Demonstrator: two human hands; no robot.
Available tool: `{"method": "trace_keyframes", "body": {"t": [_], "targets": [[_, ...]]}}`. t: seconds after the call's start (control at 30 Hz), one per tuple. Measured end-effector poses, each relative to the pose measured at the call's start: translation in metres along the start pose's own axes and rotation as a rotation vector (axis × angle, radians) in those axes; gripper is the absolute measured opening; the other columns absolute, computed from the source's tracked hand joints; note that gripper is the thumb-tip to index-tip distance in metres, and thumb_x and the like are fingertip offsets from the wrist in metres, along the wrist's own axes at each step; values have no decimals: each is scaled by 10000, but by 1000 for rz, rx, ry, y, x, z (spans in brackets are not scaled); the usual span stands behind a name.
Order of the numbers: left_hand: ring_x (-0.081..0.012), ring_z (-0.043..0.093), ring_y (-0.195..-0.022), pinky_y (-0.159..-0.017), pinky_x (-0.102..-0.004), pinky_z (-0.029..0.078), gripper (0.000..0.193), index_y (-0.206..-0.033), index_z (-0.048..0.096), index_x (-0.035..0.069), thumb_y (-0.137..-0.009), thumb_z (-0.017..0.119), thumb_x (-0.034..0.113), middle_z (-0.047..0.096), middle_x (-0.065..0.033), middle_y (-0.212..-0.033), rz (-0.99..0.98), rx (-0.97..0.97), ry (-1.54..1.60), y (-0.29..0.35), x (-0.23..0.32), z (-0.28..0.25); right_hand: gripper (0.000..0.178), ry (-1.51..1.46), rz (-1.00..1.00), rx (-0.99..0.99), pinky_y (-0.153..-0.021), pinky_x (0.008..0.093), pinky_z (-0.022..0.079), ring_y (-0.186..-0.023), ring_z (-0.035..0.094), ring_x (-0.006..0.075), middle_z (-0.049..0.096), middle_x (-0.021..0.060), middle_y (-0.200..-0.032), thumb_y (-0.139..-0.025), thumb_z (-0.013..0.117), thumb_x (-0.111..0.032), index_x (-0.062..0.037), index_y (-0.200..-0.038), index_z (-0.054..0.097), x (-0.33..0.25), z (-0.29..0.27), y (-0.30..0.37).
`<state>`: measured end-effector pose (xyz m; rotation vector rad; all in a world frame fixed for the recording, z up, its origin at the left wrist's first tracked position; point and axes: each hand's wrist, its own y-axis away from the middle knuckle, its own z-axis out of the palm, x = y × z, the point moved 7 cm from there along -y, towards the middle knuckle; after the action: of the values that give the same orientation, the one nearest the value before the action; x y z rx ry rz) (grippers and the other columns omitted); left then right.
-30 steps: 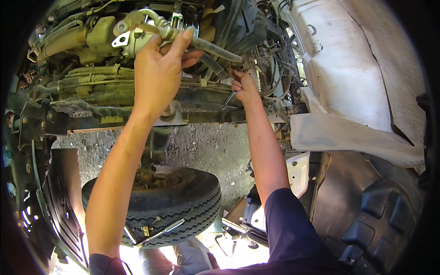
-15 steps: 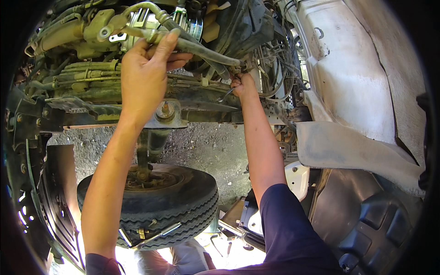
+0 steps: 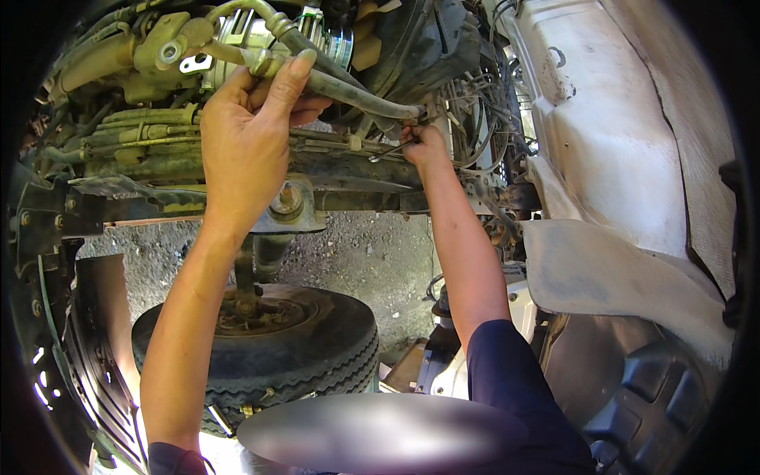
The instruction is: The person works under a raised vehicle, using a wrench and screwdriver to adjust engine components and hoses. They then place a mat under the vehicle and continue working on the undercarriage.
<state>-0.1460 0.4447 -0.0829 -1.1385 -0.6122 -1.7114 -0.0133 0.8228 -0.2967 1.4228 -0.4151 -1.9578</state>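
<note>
My left hand [image 3: 249, 138] is closed around the metal fitting end of a thick rubber hose [image 3: 360, 96], thumb on top. A flat eyelet end [image 3: 169, 52] juts out to the left of that grip. The hose runs right to a joint [image 3: 423, 112] among the pipes. Just below this joint, my right hand [image 3: 427, 144] is closed on a slim metal wrench [image 3: 386, 153], whose end points down and left. The fingertips are partly hidden against the joint. Behind my left hand sits a shiny metal compressor [image 3: 245, 33] with a pulley.
Beneath my arms runs a dark frame rail [image 3: 356, 170] with a mount [image 3: 291, 202]. A truck tyre [image 3: 293, 340] stands below. On the right hang a pale body panel [image 3: 609, 119] and a grey flap [image 3: 609, 269]. Thin cables [image 3: 483, 127] crowd beside my right hand.
My right hand has shifted slightly right, and the wrench in it has swung to a flatter angle. The left hand keeps its grip on the hose, almost unmoved.
</note>
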Motion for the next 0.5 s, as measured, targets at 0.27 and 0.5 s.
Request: {"method": "trace_keyframes", "body": {"t": [0.27,0.5], "targets": [[-177,772,-835,-750,-264,610,345,-1123,680,-56,-1044,713,278,773,-108,-975,60,58,-14,-6,-5,6,309,-155,34,-135,-765,355,574,-1047,681,314,596,243,-1286,-1047,383,66,96,-1354,400,1,-4,-1],[-204,775,-891,-792,-287,613,416,-1153,656,-37,-1052,686,365,762,-126,-1057,-15,-18,-117,-12,5,9,358,-74,112,-286,-822,444,642,-1180,677,410,557,308,-1371,-1099,310,-38,83,-1431,371,1,6,6]]}}
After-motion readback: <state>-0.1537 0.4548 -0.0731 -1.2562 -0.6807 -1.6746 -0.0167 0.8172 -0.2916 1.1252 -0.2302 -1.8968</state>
